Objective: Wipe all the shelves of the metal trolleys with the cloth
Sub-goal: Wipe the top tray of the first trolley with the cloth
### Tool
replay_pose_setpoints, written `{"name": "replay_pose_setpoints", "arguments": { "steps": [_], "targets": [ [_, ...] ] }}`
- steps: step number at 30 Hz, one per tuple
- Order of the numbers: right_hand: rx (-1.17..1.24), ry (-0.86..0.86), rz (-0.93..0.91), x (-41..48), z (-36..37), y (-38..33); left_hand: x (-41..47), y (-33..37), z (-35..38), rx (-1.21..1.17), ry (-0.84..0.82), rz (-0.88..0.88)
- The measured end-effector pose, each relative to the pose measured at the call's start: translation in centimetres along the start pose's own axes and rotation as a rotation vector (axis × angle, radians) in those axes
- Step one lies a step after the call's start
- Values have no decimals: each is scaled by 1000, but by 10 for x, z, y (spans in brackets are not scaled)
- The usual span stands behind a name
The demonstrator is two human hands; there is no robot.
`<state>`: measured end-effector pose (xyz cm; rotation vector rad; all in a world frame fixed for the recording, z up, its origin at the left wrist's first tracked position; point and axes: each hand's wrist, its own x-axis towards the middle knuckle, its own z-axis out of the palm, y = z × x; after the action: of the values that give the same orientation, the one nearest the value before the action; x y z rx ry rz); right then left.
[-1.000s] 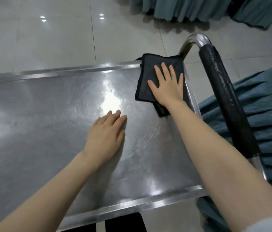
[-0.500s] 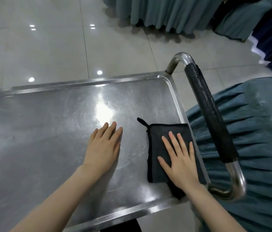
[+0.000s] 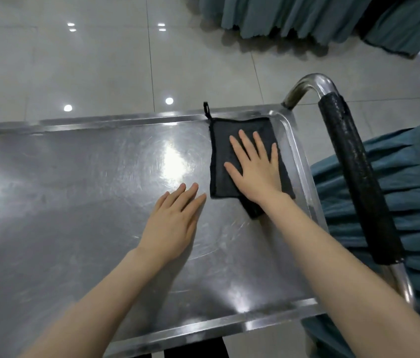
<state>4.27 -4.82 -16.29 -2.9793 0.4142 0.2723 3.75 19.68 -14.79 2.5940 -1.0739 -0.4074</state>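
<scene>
Head view: right hand (image 3: 258, 174), fingers (image 3: 247, 146) flat, has pushed cloth (image 3: 220, 151) to far corner.

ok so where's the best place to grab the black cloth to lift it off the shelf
Probably the small loop at its far left corner: it pokes out over the shelf rim, clear of the right hand pressing flat on the cloth. Pinch it from the far left side. The rest lies flat on the metal, offering little to grip.
</scene>
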Motion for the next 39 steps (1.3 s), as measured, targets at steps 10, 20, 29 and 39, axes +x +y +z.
{"name": "replay_pose_setpoints", "arguments": {
  "steps": [10,20,29,39],
  "targets": [
    [-61,10,64,-193,32,54,-36,-3,-11,23,-85,22],
    [18,68,39,-122,43,-87,-130,-34,-4,-47,107,-282],
    [9,61,-175,-162,58,-130,-186,-59,-12,1,93,-407],
    [91,32,509,-202,47,-41,-213,-64,-9,-80,123,-331]
  ]
}}
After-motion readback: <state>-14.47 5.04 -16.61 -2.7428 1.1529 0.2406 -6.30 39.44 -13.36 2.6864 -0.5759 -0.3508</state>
